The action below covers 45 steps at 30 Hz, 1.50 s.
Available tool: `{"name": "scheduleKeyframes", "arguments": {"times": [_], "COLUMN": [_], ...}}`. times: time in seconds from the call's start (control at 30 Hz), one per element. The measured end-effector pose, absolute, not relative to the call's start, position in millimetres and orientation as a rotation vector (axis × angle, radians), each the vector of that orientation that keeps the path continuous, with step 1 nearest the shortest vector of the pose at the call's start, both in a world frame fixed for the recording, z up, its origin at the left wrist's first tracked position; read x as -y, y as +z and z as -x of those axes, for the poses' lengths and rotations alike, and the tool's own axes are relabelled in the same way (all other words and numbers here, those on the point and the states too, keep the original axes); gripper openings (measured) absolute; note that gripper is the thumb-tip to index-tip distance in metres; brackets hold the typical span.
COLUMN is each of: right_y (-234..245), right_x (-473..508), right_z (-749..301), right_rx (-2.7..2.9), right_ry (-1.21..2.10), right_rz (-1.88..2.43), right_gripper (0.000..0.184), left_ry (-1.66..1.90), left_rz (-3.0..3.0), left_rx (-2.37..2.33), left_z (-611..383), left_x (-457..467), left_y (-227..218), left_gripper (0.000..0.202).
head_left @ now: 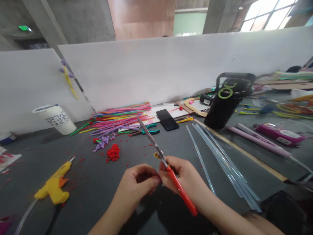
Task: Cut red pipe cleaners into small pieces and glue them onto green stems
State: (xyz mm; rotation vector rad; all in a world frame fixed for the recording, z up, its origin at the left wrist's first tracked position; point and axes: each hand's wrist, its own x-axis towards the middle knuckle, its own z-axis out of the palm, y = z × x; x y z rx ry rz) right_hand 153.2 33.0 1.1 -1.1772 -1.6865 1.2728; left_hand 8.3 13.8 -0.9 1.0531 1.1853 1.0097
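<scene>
Your right hand is curled around the scissors, which sit over the bench with their red handles toward you and the blades slanting away to the left. Your left hand is partly curled, its thumb and fingertips drawn in close beside your right fingers, though you cannot tell whether it pinches anything. Beyond your hands lie a red pile, pliers and a phone, with a yellow glue gun to the left and clear strips to the right.
</scene>
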Motion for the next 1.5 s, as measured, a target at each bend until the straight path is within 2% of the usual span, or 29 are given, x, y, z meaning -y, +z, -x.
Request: {"name": "scheduleKeyframes", "arguments": {"times": [0.17,0.5,0.63,0.83,1.03,1.5], "right_y": [-2.3,-6.4,-2.8,5.7,-10.4,-21.8], "right_x": [-32.6,-31.4,-33.4,-29.3,-22.7,-18.0], "right_z": [-152.0,-150.2,-154.7,-164.6,-167.7,-169.7], "right_rx": [1.718,1.738,1.816,2.111,2.316,2.353], "right_ry": [1.17,1.125,1.119,0.807,0.502,0.226], "right_rz": [1.212,1.223,1.222,1.361,1.41,1.309], "right_gripper": [0.007,0.007,0.011,0.023,0.035,0.035], "left_ry": [1.053,1.088,1.114,1.367,1.522,1.577], "left_rz": [-1.309,-1.528,-1.426,-0.996,-0.922,-0.882], "left_rx": [-1.338,-1.394,-1.361,-1.164,-1.034,-1.047], "left_z": [-8.5,-11.5,-9.2,2.0,6.8,4.1], "left_x": [-10.6,-9.5,-10.3,-13.3,-11.8,-9.7], "left_y": [-1.7,1.1,2.5,4.8,7.5,5.2], "left_gripper": [0.001,0.007,0.006,0.007,0.005,0.003]}}
